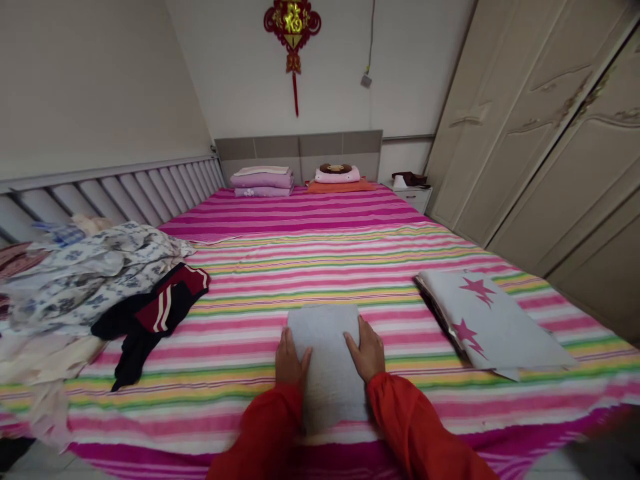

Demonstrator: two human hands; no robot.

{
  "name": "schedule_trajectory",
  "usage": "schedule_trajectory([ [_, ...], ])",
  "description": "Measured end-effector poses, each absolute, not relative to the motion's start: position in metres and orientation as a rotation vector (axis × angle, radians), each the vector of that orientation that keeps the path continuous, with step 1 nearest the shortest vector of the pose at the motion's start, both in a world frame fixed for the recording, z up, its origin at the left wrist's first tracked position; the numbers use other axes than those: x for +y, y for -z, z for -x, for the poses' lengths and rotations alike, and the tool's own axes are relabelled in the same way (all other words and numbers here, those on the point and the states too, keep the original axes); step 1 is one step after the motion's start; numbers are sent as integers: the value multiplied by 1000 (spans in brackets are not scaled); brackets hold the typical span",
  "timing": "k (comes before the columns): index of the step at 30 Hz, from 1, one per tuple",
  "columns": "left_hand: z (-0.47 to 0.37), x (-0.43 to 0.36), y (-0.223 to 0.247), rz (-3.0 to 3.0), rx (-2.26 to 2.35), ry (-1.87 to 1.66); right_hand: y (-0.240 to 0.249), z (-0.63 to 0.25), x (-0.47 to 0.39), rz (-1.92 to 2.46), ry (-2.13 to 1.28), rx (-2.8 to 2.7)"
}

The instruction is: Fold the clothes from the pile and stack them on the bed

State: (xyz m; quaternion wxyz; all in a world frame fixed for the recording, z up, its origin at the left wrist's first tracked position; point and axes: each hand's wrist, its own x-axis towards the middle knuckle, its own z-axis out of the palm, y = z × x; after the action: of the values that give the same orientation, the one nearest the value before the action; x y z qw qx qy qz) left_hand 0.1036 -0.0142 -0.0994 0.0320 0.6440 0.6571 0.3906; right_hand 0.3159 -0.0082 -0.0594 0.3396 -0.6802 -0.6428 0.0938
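Note:
A grey rectangular piece (330, 360), which looks like neatly folded cloth, lies flat near the front of the bed. At its left edge rests my left hand (291, 358), fingers stretched forward and the thumb on its top. My right hand (367, 350) lies along the opposite edge with its fingers extended and thumb spread inward over the grey surface. Neither hand is closed around it. To the right lies a stack of folded pieces (493, 323), the top one light grey with pink stars.
The bed wears a striped sheet (300, 270). A loose heap of clothes (90, 273) lies on the left, with a black and maroon garment (160, 307) beside it. Folded bedding (263, 180) and a pillow stack (337, 179) sit by the headboard (320, 143). A wardrobe (540, 133) stands right.

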Motion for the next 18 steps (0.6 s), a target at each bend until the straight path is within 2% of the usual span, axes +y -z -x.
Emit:
schedule_trajectory([
  [5, -105, -38, 97, -1537, 1969, -1340, 82, -316, -36, 1584, -479, -1404],
  [9, -93, -28, 73, -1185, 1796, -1186, 79, -322, -34, 1472, -782, -1259],
  [14, -86, -4, 34, -1053, 1501, -1104, 39, -330, -15, 1168, -1135, -1255],
  [18, -100, 15, -13, -1183, 1334, -1253, -4, -335, 10, 1087, -1091, -1206],
])
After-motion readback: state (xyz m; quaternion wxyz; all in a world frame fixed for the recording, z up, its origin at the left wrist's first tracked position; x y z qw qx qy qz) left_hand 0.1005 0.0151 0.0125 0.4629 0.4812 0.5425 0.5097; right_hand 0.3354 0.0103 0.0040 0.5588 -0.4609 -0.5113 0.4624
